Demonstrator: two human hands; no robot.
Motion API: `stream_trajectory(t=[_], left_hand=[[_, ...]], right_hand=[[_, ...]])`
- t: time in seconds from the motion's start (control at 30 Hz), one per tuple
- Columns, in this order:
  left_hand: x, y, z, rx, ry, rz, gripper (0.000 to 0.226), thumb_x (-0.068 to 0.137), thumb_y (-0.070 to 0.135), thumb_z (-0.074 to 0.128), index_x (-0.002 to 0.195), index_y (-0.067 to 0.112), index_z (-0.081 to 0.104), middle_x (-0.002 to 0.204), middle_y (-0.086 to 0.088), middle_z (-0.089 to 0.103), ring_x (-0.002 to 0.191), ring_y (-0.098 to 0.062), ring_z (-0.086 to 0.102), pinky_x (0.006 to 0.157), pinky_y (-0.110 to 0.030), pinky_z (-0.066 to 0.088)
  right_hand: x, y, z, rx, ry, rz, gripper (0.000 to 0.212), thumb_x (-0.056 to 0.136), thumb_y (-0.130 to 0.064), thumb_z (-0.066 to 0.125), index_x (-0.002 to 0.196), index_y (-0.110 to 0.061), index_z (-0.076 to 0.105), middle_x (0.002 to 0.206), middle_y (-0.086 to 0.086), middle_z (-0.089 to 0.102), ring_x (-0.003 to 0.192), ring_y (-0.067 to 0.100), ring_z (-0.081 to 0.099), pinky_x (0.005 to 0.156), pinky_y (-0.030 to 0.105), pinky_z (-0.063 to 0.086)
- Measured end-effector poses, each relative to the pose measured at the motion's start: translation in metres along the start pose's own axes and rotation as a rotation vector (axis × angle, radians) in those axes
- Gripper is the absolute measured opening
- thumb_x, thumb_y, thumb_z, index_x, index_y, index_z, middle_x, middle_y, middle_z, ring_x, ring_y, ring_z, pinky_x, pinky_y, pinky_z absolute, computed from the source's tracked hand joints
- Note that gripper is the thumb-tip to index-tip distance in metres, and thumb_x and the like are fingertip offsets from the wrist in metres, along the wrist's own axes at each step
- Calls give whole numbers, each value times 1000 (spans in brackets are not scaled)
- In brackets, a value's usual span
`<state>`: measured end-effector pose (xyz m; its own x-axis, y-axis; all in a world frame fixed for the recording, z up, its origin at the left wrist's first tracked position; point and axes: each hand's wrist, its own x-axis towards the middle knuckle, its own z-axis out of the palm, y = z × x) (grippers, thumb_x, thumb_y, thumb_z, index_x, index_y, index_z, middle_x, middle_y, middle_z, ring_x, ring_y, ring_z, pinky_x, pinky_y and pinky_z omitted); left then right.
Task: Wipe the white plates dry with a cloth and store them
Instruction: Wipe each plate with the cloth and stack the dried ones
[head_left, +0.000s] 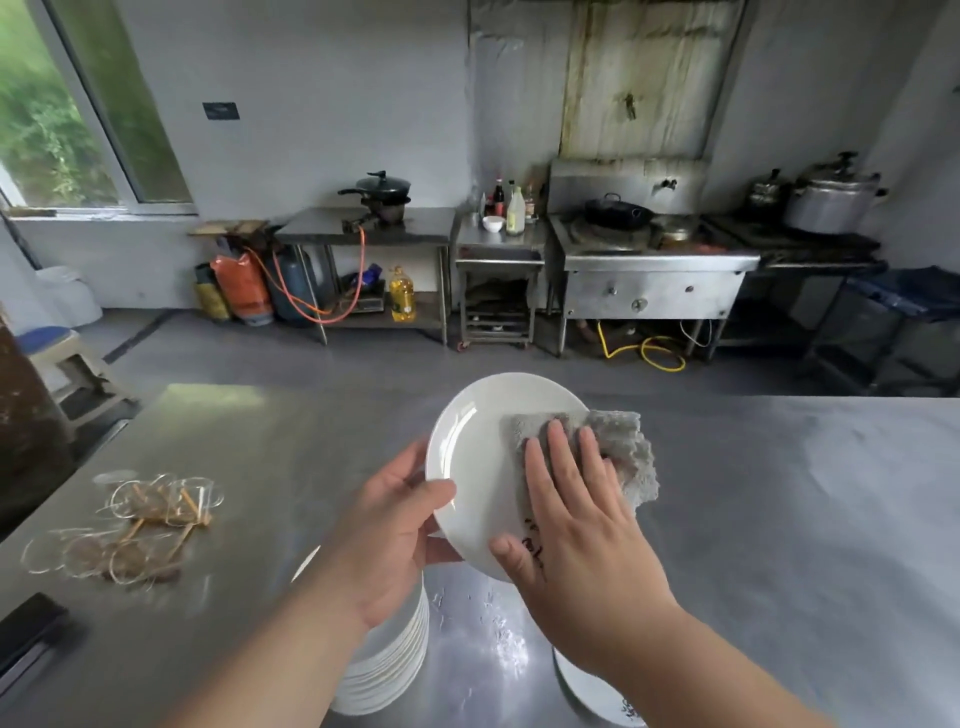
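While your left hand (395, 525) grips the white plate (478, 457) by its rim, your right hand (576, 525) presses the cloth (618, 447) under flat fingers (561, 457): wiping step. Next, likely: sweep the face left of those fingers, then store.

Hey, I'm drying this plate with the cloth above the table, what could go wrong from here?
1. The left hand holds the plate only at its rim; the right hand pressing the cloth could push it loose.
2. The stack of plates sits right below, so a dropped plate may hit it.
3. The table shows water drops near the stack, so a dried plate set there could get wet again.
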<state>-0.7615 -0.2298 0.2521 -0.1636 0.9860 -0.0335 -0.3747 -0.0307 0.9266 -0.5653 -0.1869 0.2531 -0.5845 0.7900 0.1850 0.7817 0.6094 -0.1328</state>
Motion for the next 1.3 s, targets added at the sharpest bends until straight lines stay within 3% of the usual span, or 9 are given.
stream_trajectory(t=[0.17,0.3,0.43,0.63,0.83,0.9,1.1,1.23,1.3], left_hand=[[-3,4,22,36,-53,8,51,86,10,60,133,26,70,131,-22,69,109,-43,69,80,-55,61],[-3,11,38,89,-108,69,52,90,10,59,138,28,67,131,-14,72,106,-29,72,68,-37,62],[-2,19,34,-41,-97,89,45,91,10,60,134,20,70,134,-20,69,118,-35,71,78,-46,62],[-4,29,25,-84,-58,79,44,86,10,64,127,19,74,124,-19,73,98,-35,75,63,-49,62],[-10,23,43,14,-139,57,48,87,12,64,132,25,71,123,-16,74,97,-34,74,66,-43,62],[-10,19,50,27,-150,70,48,87,11,66,133,27,71,123,-14,75,96,-33,75,67,-43,63],[-7,18,44,-66,-91,80,45,85,10,64,128,24,74,124,-15,75,104,-29,75,71,-44,63],[-10,15,36,-60,-75,32,47,81,9,64,124,26,76,116,-12,77,90,-28,76,62,-41,63],[-13,14,36,-7,-80,-1,50,79,10,67,124,28,76,114,-12,77,88,-28,74,60,-40,62]], right_hand=[[8,23,-23,-33,45,-46,102,85,-85,-14,160,-18,-27,166,3,-40,151,23,-41,125,43,-23],[6,17,-38,72,18,-268,102,89,-84,-2,165,-17,-13,170,2,-29,155,22,-32,130,47,-7],[-17,11,-39,111,29,-441,99,92,-83,7,167,-17,4,175,-3,-9,161,19,-16,131,46,2],[-43,47,-42,-35,76,-335,95,94,-84,12,161,-23,40,171,-2,27,159,26,20,121,54,36],[-17,54,-52,-75,130,-144,100,92,-85,10,167,-20,-2,174,4,-15,159,27,-22,130,52,-3],[-12,41,-53,-13,119,-170,100,91,-84,11,165,-20,-10,172,4,-24,157,26,-28,130,51,-6],[-47,25,-31,34,64,-429,99,93,-83,12,168,-18,9,176,1,-1,162,27,-5,130,52,13],[-67,49,-26,-77,41,-357,99,93,-83,10,164,-17,30,173,2,20,161,27,15,124,51,32],[-65,64,-30,-115,54,-279,99,94,-84,13,164,-16,26,173,4,17,161,29,11,123,52,27]])
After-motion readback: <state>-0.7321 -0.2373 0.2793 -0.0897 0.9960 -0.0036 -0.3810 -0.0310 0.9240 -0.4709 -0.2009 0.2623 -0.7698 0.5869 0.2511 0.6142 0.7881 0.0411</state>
